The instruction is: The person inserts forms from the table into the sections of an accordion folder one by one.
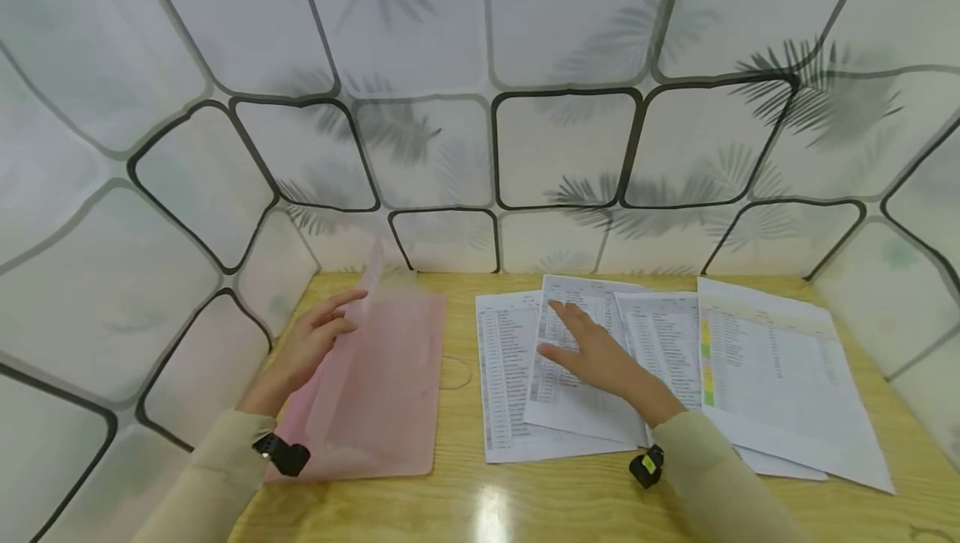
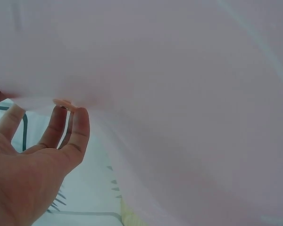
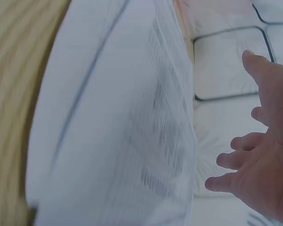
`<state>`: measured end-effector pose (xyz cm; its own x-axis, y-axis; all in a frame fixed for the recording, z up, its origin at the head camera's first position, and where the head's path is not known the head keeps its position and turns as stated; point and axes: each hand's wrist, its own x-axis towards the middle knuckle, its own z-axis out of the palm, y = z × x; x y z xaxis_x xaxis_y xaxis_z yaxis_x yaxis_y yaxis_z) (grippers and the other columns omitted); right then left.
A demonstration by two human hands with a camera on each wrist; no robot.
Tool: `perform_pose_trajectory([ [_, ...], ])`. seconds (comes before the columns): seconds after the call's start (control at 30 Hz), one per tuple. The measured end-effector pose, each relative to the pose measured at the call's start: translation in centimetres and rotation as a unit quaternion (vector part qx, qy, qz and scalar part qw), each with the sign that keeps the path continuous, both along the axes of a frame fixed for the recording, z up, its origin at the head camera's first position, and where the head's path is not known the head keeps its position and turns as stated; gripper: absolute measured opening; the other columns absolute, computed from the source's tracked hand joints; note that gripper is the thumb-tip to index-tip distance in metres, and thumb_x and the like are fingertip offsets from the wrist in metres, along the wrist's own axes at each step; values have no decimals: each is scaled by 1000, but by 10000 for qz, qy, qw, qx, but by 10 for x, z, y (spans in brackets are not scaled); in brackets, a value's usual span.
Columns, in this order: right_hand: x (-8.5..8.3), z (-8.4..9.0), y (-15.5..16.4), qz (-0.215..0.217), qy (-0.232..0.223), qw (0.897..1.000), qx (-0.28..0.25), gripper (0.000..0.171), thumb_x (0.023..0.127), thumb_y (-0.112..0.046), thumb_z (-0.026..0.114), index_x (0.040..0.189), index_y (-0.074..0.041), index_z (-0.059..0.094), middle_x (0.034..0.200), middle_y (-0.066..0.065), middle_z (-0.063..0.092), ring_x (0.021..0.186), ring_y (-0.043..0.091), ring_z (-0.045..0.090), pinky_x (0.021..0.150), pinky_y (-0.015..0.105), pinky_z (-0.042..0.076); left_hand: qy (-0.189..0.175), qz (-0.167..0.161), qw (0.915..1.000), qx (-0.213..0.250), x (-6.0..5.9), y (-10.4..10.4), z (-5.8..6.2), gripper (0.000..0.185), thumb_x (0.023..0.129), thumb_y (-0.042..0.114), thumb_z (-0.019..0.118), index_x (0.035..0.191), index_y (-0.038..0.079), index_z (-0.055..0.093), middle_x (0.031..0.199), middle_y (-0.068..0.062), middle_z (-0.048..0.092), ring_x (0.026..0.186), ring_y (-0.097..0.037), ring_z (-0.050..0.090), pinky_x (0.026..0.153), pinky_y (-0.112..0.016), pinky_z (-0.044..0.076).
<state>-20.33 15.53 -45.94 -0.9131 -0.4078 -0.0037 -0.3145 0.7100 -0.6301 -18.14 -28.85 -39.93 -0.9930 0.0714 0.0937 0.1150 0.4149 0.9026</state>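
A pink translucent plastic folder [image 1: 397, 376] lies on the left of the table with its cover lifted. My left hand [image 1: 311, 343] pinches the edge of that raised cover, which fills much of the left wrist view as a pale pink sheet [image 2: 179, 103]. Over the printed sheets on the right hovers my right hand [image 1: 592, 356], its fingers spread and holding nothing. Beneath it is a sheet with a printed table [image 1: 558, 410], overlapping another sheet [image 1: 504, 360] to its left. In the right wrist view the fingers [image 3: 233, 160] stand apart from the paper [image 3: 99, 122].
Farther right lie another printed sheet [image 1: 663, 331] and a larger one with coloured cells [image 1: 787, 410]. A thin loop [image 1: 469, 372] rests between folder and papers on the wooden table [image 1: 390, 510]. A patterned wall [image 1: 566, 151] stands behind.
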Motion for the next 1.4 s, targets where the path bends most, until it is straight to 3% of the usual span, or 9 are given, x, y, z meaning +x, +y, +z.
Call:
perform_pose_trajectory([
  [0.17, -2, 6, 40, -388, 60, 9992, 25, 91, 103, -62, 55, 171, -17, 13, 174, 26, 14, 157, 54, 20, 118, 75, 24, 175, -28, 9998, 2, -1, 0, -1, 46, 100, 1, 58, 146, 2, 59, 132, -11, 56, 95, -16, 50, 71, -28, 40],
  [0.4, 3, 11, 95, -1036, 107, 9941, 302, 92, 105, -60, 53, 171, -14, 8, 171, 32, 18, 144, 63, 35, 111, 75, 35, 39, 87, 9999, 65, -1, 1, 1, 47, 99, -3, 52, 146, 0, 58, 135, -19, 50, 121, -33, 43, 69, -28, 37],
  [0.5, 7, 10, 120, -1254, 4, 9908, 511, 92, 106, -60, 50, 171, -13, 5, 168, 37, 20, 138, 67, 39, 106, 77, 38, 35, 109, 9999, 107, -2, 2, 0, 46, 99, -2, 52, 145, 0, 59, 132, -14, 52, 109, -28, 48, 67, -27, 37],
  [0.63, 14, 8, 154, -1481, -64, 9864, 709, 91, 108, -59, 46, 170, -7, 3, 161, 46, 23, 128, 72, 45, 97, 77, 43, 213, 5, 9997, 138, -4, 4, -3, 41, 100, -1, 56, 141, -1, 61, 119, -1, 60, 80, -17, 50, 64, -26, 39],
  [0.7, 19, 6, 171, -1572, -71, 9847, 751, 90, 109, -57, 45, 169, -4, 4, 158, 49, 25, 126, 73, 45, 95, 77, 44, 352, -103, 9992, 154, -5, 4, -6, 39, 100, 0, 60, 139, -2, 61, 116, 2, 62, 77, -12, 55, 64, -27, 42],
  [0.93, 29, 1, 224, -1960, -213, 9749, 1031, 89, 109, -58, 40, 166, 3, 7, 148, 55, 30, 126, 76, 40, 93, 77, 44, 490, -167, 9982, -305, -4, 4, -9, 34, 101, 9, 68, 133, 1, 61, 123, -24, 69, 89, -2, 66, 72, -27, 50],
  [1.1, 38, -2, 257, -2212, -277, 9693, 1036, 89, 110, -56, 39, 164, 7, 8, 148, 55, 27, 124, 78, 37, 92, 79, 40, 375, -190, 9982, -430, -1, 6, -6, 33, 101, 12, 69, 130, 2, 60, 123, -29, 68, 96, -17, 69, 77, -27, 53],
  [1.27, 48, -9, 283, -2740, 279, 9550, 1103, 80, 110, -49, 44, 154, 16, 29, 142, 52, 40, 122, 74, 42, 96, 77, 35, 344, -318, 9978, -468, -2, 6, -7, 39, 101, 12, 69, 137, 1, 60, 132, -30, 65, 111, -34, 69, 78, -28, 54],
  [1.4, 54, -12, 299, -3253, 591, 9356, 1236, 76, 109, -48, 44, 147, 17, 40, 132, 44, 54, 123, 70, 44, 103, 78, 26, 272, -341, 9981, -446, -3, 5, -7, 41, 102, 12, 67, 142, 1, 60, 139, -28, 62, 111, -26, 67, 77, -28, 52],
])
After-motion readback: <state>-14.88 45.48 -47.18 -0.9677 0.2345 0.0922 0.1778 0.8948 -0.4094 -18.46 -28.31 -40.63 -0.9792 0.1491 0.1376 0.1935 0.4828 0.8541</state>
